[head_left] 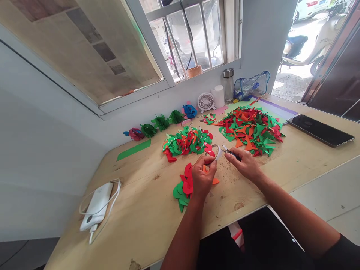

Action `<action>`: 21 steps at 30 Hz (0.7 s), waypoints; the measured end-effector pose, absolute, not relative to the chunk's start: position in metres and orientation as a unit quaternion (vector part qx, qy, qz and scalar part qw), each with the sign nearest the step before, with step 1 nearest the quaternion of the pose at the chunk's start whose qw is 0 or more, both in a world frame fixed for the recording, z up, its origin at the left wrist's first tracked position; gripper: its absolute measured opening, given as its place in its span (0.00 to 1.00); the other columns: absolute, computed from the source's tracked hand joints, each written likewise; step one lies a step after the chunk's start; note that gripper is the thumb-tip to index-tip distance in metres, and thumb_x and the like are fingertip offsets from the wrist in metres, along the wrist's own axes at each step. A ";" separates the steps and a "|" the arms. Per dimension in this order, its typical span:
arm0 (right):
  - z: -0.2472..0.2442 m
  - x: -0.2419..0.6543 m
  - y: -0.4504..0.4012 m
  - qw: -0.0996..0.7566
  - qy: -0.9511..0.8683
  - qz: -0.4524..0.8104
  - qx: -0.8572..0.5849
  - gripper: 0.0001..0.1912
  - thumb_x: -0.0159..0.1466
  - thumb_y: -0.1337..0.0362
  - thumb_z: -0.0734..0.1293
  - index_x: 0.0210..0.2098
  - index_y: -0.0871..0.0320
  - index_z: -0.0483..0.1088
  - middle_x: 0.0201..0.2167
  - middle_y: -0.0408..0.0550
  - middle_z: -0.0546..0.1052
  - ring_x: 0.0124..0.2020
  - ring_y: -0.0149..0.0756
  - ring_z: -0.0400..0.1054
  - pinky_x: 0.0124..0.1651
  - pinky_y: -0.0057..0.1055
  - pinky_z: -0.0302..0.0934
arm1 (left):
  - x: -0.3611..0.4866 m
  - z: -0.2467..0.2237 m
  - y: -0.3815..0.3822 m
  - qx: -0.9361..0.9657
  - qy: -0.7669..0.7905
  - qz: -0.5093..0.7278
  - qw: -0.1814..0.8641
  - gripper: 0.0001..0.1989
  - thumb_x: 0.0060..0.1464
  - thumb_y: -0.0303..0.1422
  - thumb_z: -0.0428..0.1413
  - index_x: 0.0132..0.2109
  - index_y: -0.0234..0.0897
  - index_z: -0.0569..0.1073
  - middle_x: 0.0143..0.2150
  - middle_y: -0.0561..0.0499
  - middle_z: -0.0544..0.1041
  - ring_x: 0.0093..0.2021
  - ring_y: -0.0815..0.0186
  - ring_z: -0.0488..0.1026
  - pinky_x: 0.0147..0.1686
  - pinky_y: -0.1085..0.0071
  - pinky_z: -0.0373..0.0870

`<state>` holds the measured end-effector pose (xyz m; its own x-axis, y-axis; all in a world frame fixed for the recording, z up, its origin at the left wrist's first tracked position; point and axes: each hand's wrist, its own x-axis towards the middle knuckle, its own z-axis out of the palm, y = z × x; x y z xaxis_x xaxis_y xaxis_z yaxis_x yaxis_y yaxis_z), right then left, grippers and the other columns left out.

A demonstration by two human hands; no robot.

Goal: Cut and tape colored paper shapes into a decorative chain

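Observation:
My left hand [203, 175] is closed on a roll of white tape [218, 153], held upright above the wooden table. Just right of it, my right hand [244, 162] grips small dark-handled scissors [232, 153], their tips pointing at the roll without visibly touching it. Beside and partly behind my left hand lie red paper shapes [188, 179] and green paper shapes [180, 194], with a bit of orange paper [215, 181]. Beyond the roll is a pile of red and green cut pieces [187, 141]. What my left fingertips pinch besides the roll is too small to tell.
A heap of paper scraps [253, 129] and a phone [321, 129] lie at the right. Along the wall stand a fan [206, 102], a bottle [228, 85] and paper ornaments [161, 122]. A white power bank [97, 206] with its cable sits at the left.

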<state>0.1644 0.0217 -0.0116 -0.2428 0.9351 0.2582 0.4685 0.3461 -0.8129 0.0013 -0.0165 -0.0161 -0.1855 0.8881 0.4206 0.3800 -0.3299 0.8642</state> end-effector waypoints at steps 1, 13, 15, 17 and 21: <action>-0.011 0.164 0.022 0.378 -0.727 0.310 -0.482 0.22 0.62 0.47 0.58 0.21 0.57 0.57 0.19 0.39 0.56 0.22 0.27 0.50 0.25 0.28 0.45 | 0.001 -0.016 -0.017 0.595 0.531 0.557 0.231 0.06 0.52 0.33 0.55 0.34 0.36 0.75 0.30 0.50 0.75 0.31 0.68 0.72 0.33 0.73 0.69; -0.004 0.165 0.019 0.375 -0.723 0.363 -0.452 0.21 0.63 0.48 0.57 0.27 0.59 0.67 0.19 0.40 0.61 0.23 0.29 0.54 0.25 0.29 0.46 | 0.001 -0.016 -0.017 0.581 0.526 0.564 0.262 0.07 0.51 0.34 0.56 0.35 0.36 0.76 0.31 0.50 0.76 0.33 0.67 0.72 0.35 0.72 0.69; -0.003 0.165 0.019 0.381 -0.716 0.375 -0.449 0.21 0.63 0.48 0.57 0.27 0.59 0.68 0.19 0.40 0.60 0.22 0.29 0.54 0.24 0.29 0.46 | 0.000 -0.018 -0.017 0.582 0.525 0.564 0.263 0.08 0.51 0.35 0.56 0.35 0.36 0.76 0.32 0.49 0.76 0.33 0.67 0.72 0.35 0.72 0.69; -0.003 0.165 0.019 0.391 -0.700 0.399 -0.444 0.21 0.62 0.48 0.57 0.26 0.59 0.68 0.18 0.40 0.60 0.21 0.29 0.53 0.24 0.28 0.46 | 0.000 -0.019 -0.016 0.585 0.522 0.563 0.262 0.08 0.52 0.35 0.56 0.35 0.36 0.76 0.32 0.49 0.76 0.33 0.67 0.72 0.35 0.72 0.69; -0.005 0.166 0.019 0.400 -0.672 0.449 -0.431 0.22 0.62 0.48 0.58 0.26 0.59 0.68 0.17 0.39 0.58 0.20 0.28 0.52 0.23 0.27 0.47 | 0.000 -0.020 -0.016 0.588 0.519 0.561 0.266 0.08 0.52 0.35 0.56 0.36 0.37 0.76 0.32 0.50 0.76 0.33 0.67 0.72 0.35 0.72 0.68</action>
<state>0.1657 0.0192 -0.0048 -0.3071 0.9396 0.1511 0.2207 0.2248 -0.9491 -0.0005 -0.0163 -0.0203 -0.1674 0.9087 0.3824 0.3113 -0.3193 0.8951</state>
